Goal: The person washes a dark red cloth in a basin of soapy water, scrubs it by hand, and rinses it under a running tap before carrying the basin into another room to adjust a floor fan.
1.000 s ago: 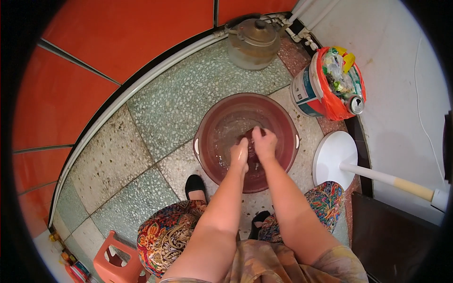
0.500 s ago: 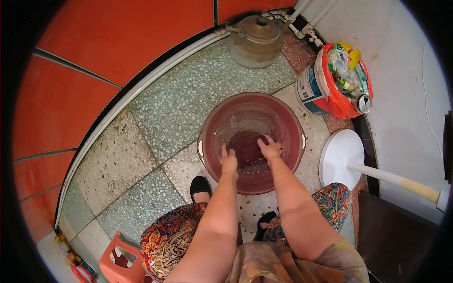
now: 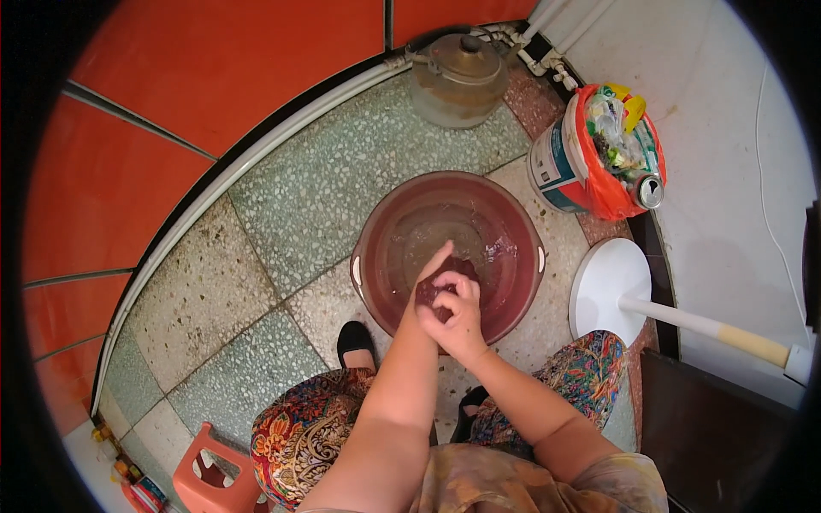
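Note:
A round maroon basin with pale side handles stands on the floor in front of me, with clear water in it. A wet, dark maroon cloth is bunched between my hands over the basin's near half. My left hand holds the cloth from the left, one finger stretched forward and the others hidden behind the cloth and the other hand. With curled fingers, my right hand grips the cloth from the near right, crossing in front of the left wrist.
A metal kettle stands beyond the basin. At the right are a bucket of rubbish lined with a red bag, a white round-based stand and a dark panel. A pink plastic stool sits at lower left.
My hands were apart in the water with the dark cloth lying between them. They have come together and lifted the bunched cloth toward me.

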Demonstrator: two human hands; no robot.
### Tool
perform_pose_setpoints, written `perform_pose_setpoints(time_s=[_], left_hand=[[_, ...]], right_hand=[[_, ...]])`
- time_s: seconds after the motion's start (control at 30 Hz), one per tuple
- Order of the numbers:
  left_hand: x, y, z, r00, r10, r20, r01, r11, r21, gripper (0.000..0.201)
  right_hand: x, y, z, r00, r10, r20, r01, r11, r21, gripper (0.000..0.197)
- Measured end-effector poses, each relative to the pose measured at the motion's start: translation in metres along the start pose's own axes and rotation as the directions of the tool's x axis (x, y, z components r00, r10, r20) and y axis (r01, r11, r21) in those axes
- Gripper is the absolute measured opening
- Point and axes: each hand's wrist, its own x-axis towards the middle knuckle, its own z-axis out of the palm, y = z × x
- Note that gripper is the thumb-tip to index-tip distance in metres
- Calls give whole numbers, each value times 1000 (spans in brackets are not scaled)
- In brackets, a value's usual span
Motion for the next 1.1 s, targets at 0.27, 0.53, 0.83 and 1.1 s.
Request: perform_pose_setpoints(time_s=[0.27,0.53,0.83,1.1], left_hand=[[29,3,-17,952,304,37,-306,940,151,19],[1,6,22,747,560,-360,-274,751,600,32],[0,23,-36,505,789,-349,-76,444,893,35],[-7,6,-14,655,417,-631,106,775,622,52]], right_hand=[[28,20,11,989,-116,-94,103,986,-134,16],[64,58,19,880,445,-163,-441,895,66,34],[61,147,-5,694,714,98,-673,690,-266,53],[30,134,15,370,847,383,-927,365,88,58]])
